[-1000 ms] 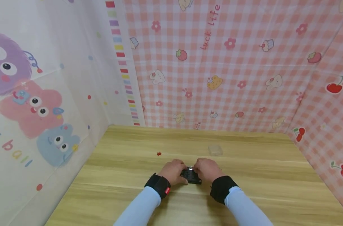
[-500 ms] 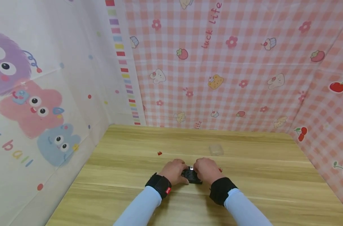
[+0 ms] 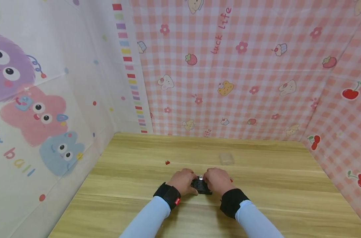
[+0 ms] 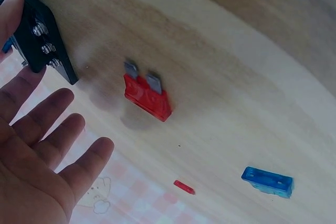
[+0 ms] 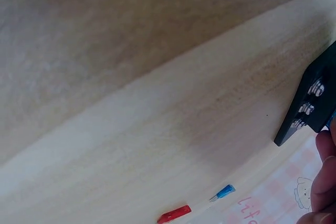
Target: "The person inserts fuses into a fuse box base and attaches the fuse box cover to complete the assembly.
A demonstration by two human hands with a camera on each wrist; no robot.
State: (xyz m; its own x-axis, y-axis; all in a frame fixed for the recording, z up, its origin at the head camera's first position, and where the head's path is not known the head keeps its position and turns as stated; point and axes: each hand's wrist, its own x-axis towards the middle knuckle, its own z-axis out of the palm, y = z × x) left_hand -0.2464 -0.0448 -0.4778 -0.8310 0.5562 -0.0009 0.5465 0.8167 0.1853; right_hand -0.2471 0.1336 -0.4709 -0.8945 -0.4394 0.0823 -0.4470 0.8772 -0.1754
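On the table, a black fuse block (image 3: 202, 186) lies between the hands, with a shiny metal terminal at its far edge. My left hand (image 3: 181, 181) holds its left side between thumb and index finger; the other fingers (image 4: 86, 166) spread out loosely in the left wrist view. My right hand (image 3: 218, 180) is bent over the far right corner of the block. In the right wrist view, its fingertips are at a bit of blue (image 5: 333, 122), seemingly a blade fuse, against the block. Most of that blue piece is hidden by the fingers.
A red blade fuse (image 4: 148, 97), a blue fuse (image 4: 268, 182) and a smaller red piece (image 4: 184, 187) lie near the left hand. Beside the right hand are another red fuse (image 5: 175, 214) and a blue one (image 5: 223, 191). A clear plastic box (image 3: 226, 158) sits farther back.
Both hands stay at the block with barely any movement. The red fuse beside the right hand shows more than a second ago. The head view shifts slightly.
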